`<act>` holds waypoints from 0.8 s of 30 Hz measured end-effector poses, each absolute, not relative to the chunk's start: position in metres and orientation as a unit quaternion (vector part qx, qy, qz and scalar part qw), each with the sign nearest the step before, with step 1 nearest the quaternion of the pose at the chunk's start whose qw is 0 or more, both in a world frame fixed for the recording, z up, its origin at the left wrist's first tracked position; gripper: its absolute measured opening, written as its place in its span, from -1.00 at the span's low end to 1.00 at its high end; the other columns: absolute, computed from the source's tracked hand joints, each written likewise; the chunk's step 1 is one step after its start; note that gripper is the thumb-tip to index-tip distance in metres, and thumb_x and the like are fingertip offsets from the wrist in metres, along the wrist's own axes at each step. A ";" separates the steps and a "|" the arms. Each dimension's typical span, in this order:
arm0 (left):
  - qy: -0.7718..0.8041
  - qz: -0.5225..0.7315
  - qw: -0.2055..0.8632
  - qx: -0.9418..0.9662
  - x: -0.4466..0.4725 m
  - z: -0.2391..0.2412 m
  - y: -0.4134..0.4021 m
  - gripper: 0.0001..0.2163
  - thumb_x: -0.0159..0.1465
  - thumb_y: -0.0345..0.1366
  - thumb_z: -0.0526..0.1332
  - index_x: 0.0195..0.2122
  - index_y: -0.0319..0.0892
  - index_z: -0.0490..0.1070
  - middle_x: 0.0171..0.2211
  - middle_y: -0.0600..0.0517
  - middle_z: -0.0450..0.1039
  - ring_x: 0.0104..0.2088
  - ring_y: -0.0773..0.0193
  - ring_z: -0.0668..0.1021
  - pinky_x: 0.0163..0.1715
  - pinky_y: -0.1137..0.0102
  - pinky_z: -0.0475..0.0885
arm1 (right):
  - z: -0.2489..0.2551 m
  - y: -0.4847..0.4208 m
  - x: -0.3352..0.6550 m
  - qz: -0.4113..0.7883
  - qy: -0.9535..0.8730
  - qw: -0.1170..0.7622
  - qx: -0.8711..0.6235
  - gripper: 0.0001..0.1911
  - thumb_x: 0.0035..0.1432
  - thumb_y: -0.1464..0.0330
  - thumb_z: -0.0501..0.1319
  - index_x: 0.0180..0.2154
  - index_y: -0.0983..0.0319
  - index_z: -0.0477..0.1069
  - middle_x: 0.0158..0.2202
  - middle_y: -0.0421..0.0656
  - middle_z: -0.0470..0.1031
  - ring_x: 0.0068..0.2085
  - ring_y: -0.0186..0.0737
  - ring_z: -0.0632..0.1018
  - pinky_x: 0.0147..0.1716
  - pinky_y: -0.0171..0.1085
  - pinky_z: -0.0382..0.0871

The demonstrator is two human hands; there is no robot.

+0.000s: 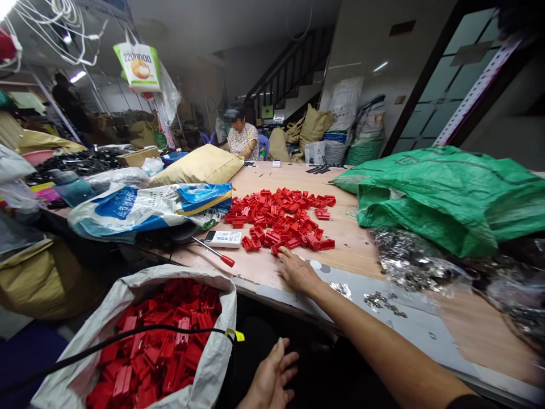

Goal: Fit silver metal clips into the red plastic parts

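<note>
On the table lies a loose pile of red plastic parts (283, 218), small and block-shaped with hollow channels. My right hand (297, 271) reaches over the table's front edge, its fingertips at the nearest red parts; the fingers are stretched out and the hand looks open. Below the table edge, my left hand (272, 378) is held palm inward with its fingers apart and nothing in it. To its left stands a white woven sack (221, 346), its mouth wide and full of the same red parts. A black cable (140, 330) runs across the sack's opening.
A screwdriver-like tool with a red tip (227, 261) lies beside a white phone-shaped device (223, 239). Small metal pieces (383, 303) are scattered at right, near a green woven sack (443, 193). A blue-white bag (149, 207) lies left. A person (244, 139) sits across the table.
</note>
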State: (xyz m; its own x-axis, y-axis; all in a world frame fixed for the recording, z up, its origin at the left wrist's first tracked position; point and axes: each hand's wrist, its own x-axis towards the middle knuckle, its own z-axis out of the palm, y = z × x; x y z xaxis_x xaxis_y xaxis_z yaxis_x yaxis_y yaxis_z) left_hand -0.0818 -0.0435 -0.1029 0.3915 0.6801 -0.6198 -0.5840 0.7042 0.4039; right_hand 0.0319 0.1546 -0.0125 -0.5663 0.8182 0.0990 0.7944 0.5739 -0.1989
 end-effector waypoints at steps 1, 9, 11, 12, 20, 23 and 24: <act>0.409 0.372 0.831 0.063 -0.079 -0.107 -0.044 -0.51 0.35 -0.02 -0.09 0.26 -0.07 0.01 0.25 -0.13 0.02 0.25 0.00 0.06 0.17 0.04 -0.29 | -0.014 0.151 0.034 0.070 -0.888 0.096 -0.445 -0.49 0.16 0.42 0.13 0.15 0.42 0.23 0.26 0.08 0.07 0.24 -0.10 0.20 0.20 -0.16 0.14; 0.460 0.365 0.804 0.097 -0.056 -0.120 -0.045 -0.47 0.27 0.00 0.07 0.20 -0.16 0.13 0.12 -0.15 0.20 0.08 0.06 0.27 0.06 0.26 0.05 | -0.008 0.114 0.061 0.106 -0.884 0.177 -0.419 -0.54 0.20 0.36 0.12 0.12 0.36 0.27 0.23 0.02 0.14 0.24 -0.19 0.20 0.20 -0.21 0.14; 0.461 0.369 0.802 0.098 -0.055 -0.117 -0.046 -0.48 0.28 -0.02 0.07 0.20 -0.16 0.12 0.12 -0.14 0.21 0.05 0.09 0.29 0.03 0.29 0.07 | -0.004 0.101 0.072 0.132 -0.872 0.212 -0.421 -0.54 0.21 0.34 0.11 0.13 0.34 0.27 0.24 0.03 0.13 0.24 -0.15 0.22 0.20 -0.16 0.15; 0.462 0.368 0.801 0.097 -0.055 -0.116 -0.046 -0.49 0.29 -0.03 0.06 0.20 -0.15 0.12 0.12 -0.13 0.21 0.05 0.10 0.30 0.02 0.29 0.08 | -0.002 0.094 0.077 0.146 -0.866 0.225 -0.421 -0.53 0.22 0.33 0.11 0.14 0.33 0.27 0.24 0.03 0.11 0.23 -0.14 0.22 0.20 -0.14 0.15; 0.392 0.357 0.842 0.097 -0.061 -0.110 -0.040 -0.51 0.27 0.07 0.05 0.05 -0.20 0.30 -0.05 -0.11 0.38 -0.19 0.19 0.45 -0.14 0.28 0.20 | -0.005 0.015 0.111 0.196 -0.858 0.240 -0.410 -0.50 0.26 0.27 0.05 0.20 0.23 0.22 0.27 -0.05 0.08 0.27 -0.13 0.16 0.22 -0.09 0.14; 0.261 0.369 0.881 0.143 -0.059 -0.112 -0.034 -0.45 0.12 0.15 0.19 -0.04 -0.18 0.41 -0.20 -0.11 0.45 -0.26 0.14 0.50 -0.12 0.24 0.24 | -0.041 -0.009 0.127 0.217 -0.862 0.236 -0.392 -0.47 0.25 0.27 0.03 0.24 0.19 0.19 0.26 -0.05 0.06 0.25 -0.08 0.19 0.19 -0.11 0.18; 0.238 0.378 0.880 0.160 -0.057 -0.113 -0.032 -0.43 0.11 0.16 0.20 -0.03 -0.18 0.42 -0.22 -0.14 0.46 -0.26 0.11 0.51 -0.11 0.24 0.24 | -0.054 -0.014 0.131 0.250 -0.862 0.241 -0.369 -0.48 0.22 0.29 0.06 0.22 0.15 0.23 0.25 -0.06 0.10 0.22 -0.07 0.23 0.16 -0.15 0.23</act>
State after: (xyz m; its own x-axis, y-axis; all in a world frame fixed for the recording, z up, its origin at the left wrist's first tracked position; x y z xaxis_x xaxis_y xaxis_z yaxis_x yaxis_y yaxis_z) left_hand -0.0575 -0.0318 -0.1125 0.6005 0.7421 -0.2978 -0.5902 0.6626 0.4611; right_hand 0.1307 -0.0144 -0.0543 -0.6107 0.7573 0.2316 0.5160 0.6024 -0.6090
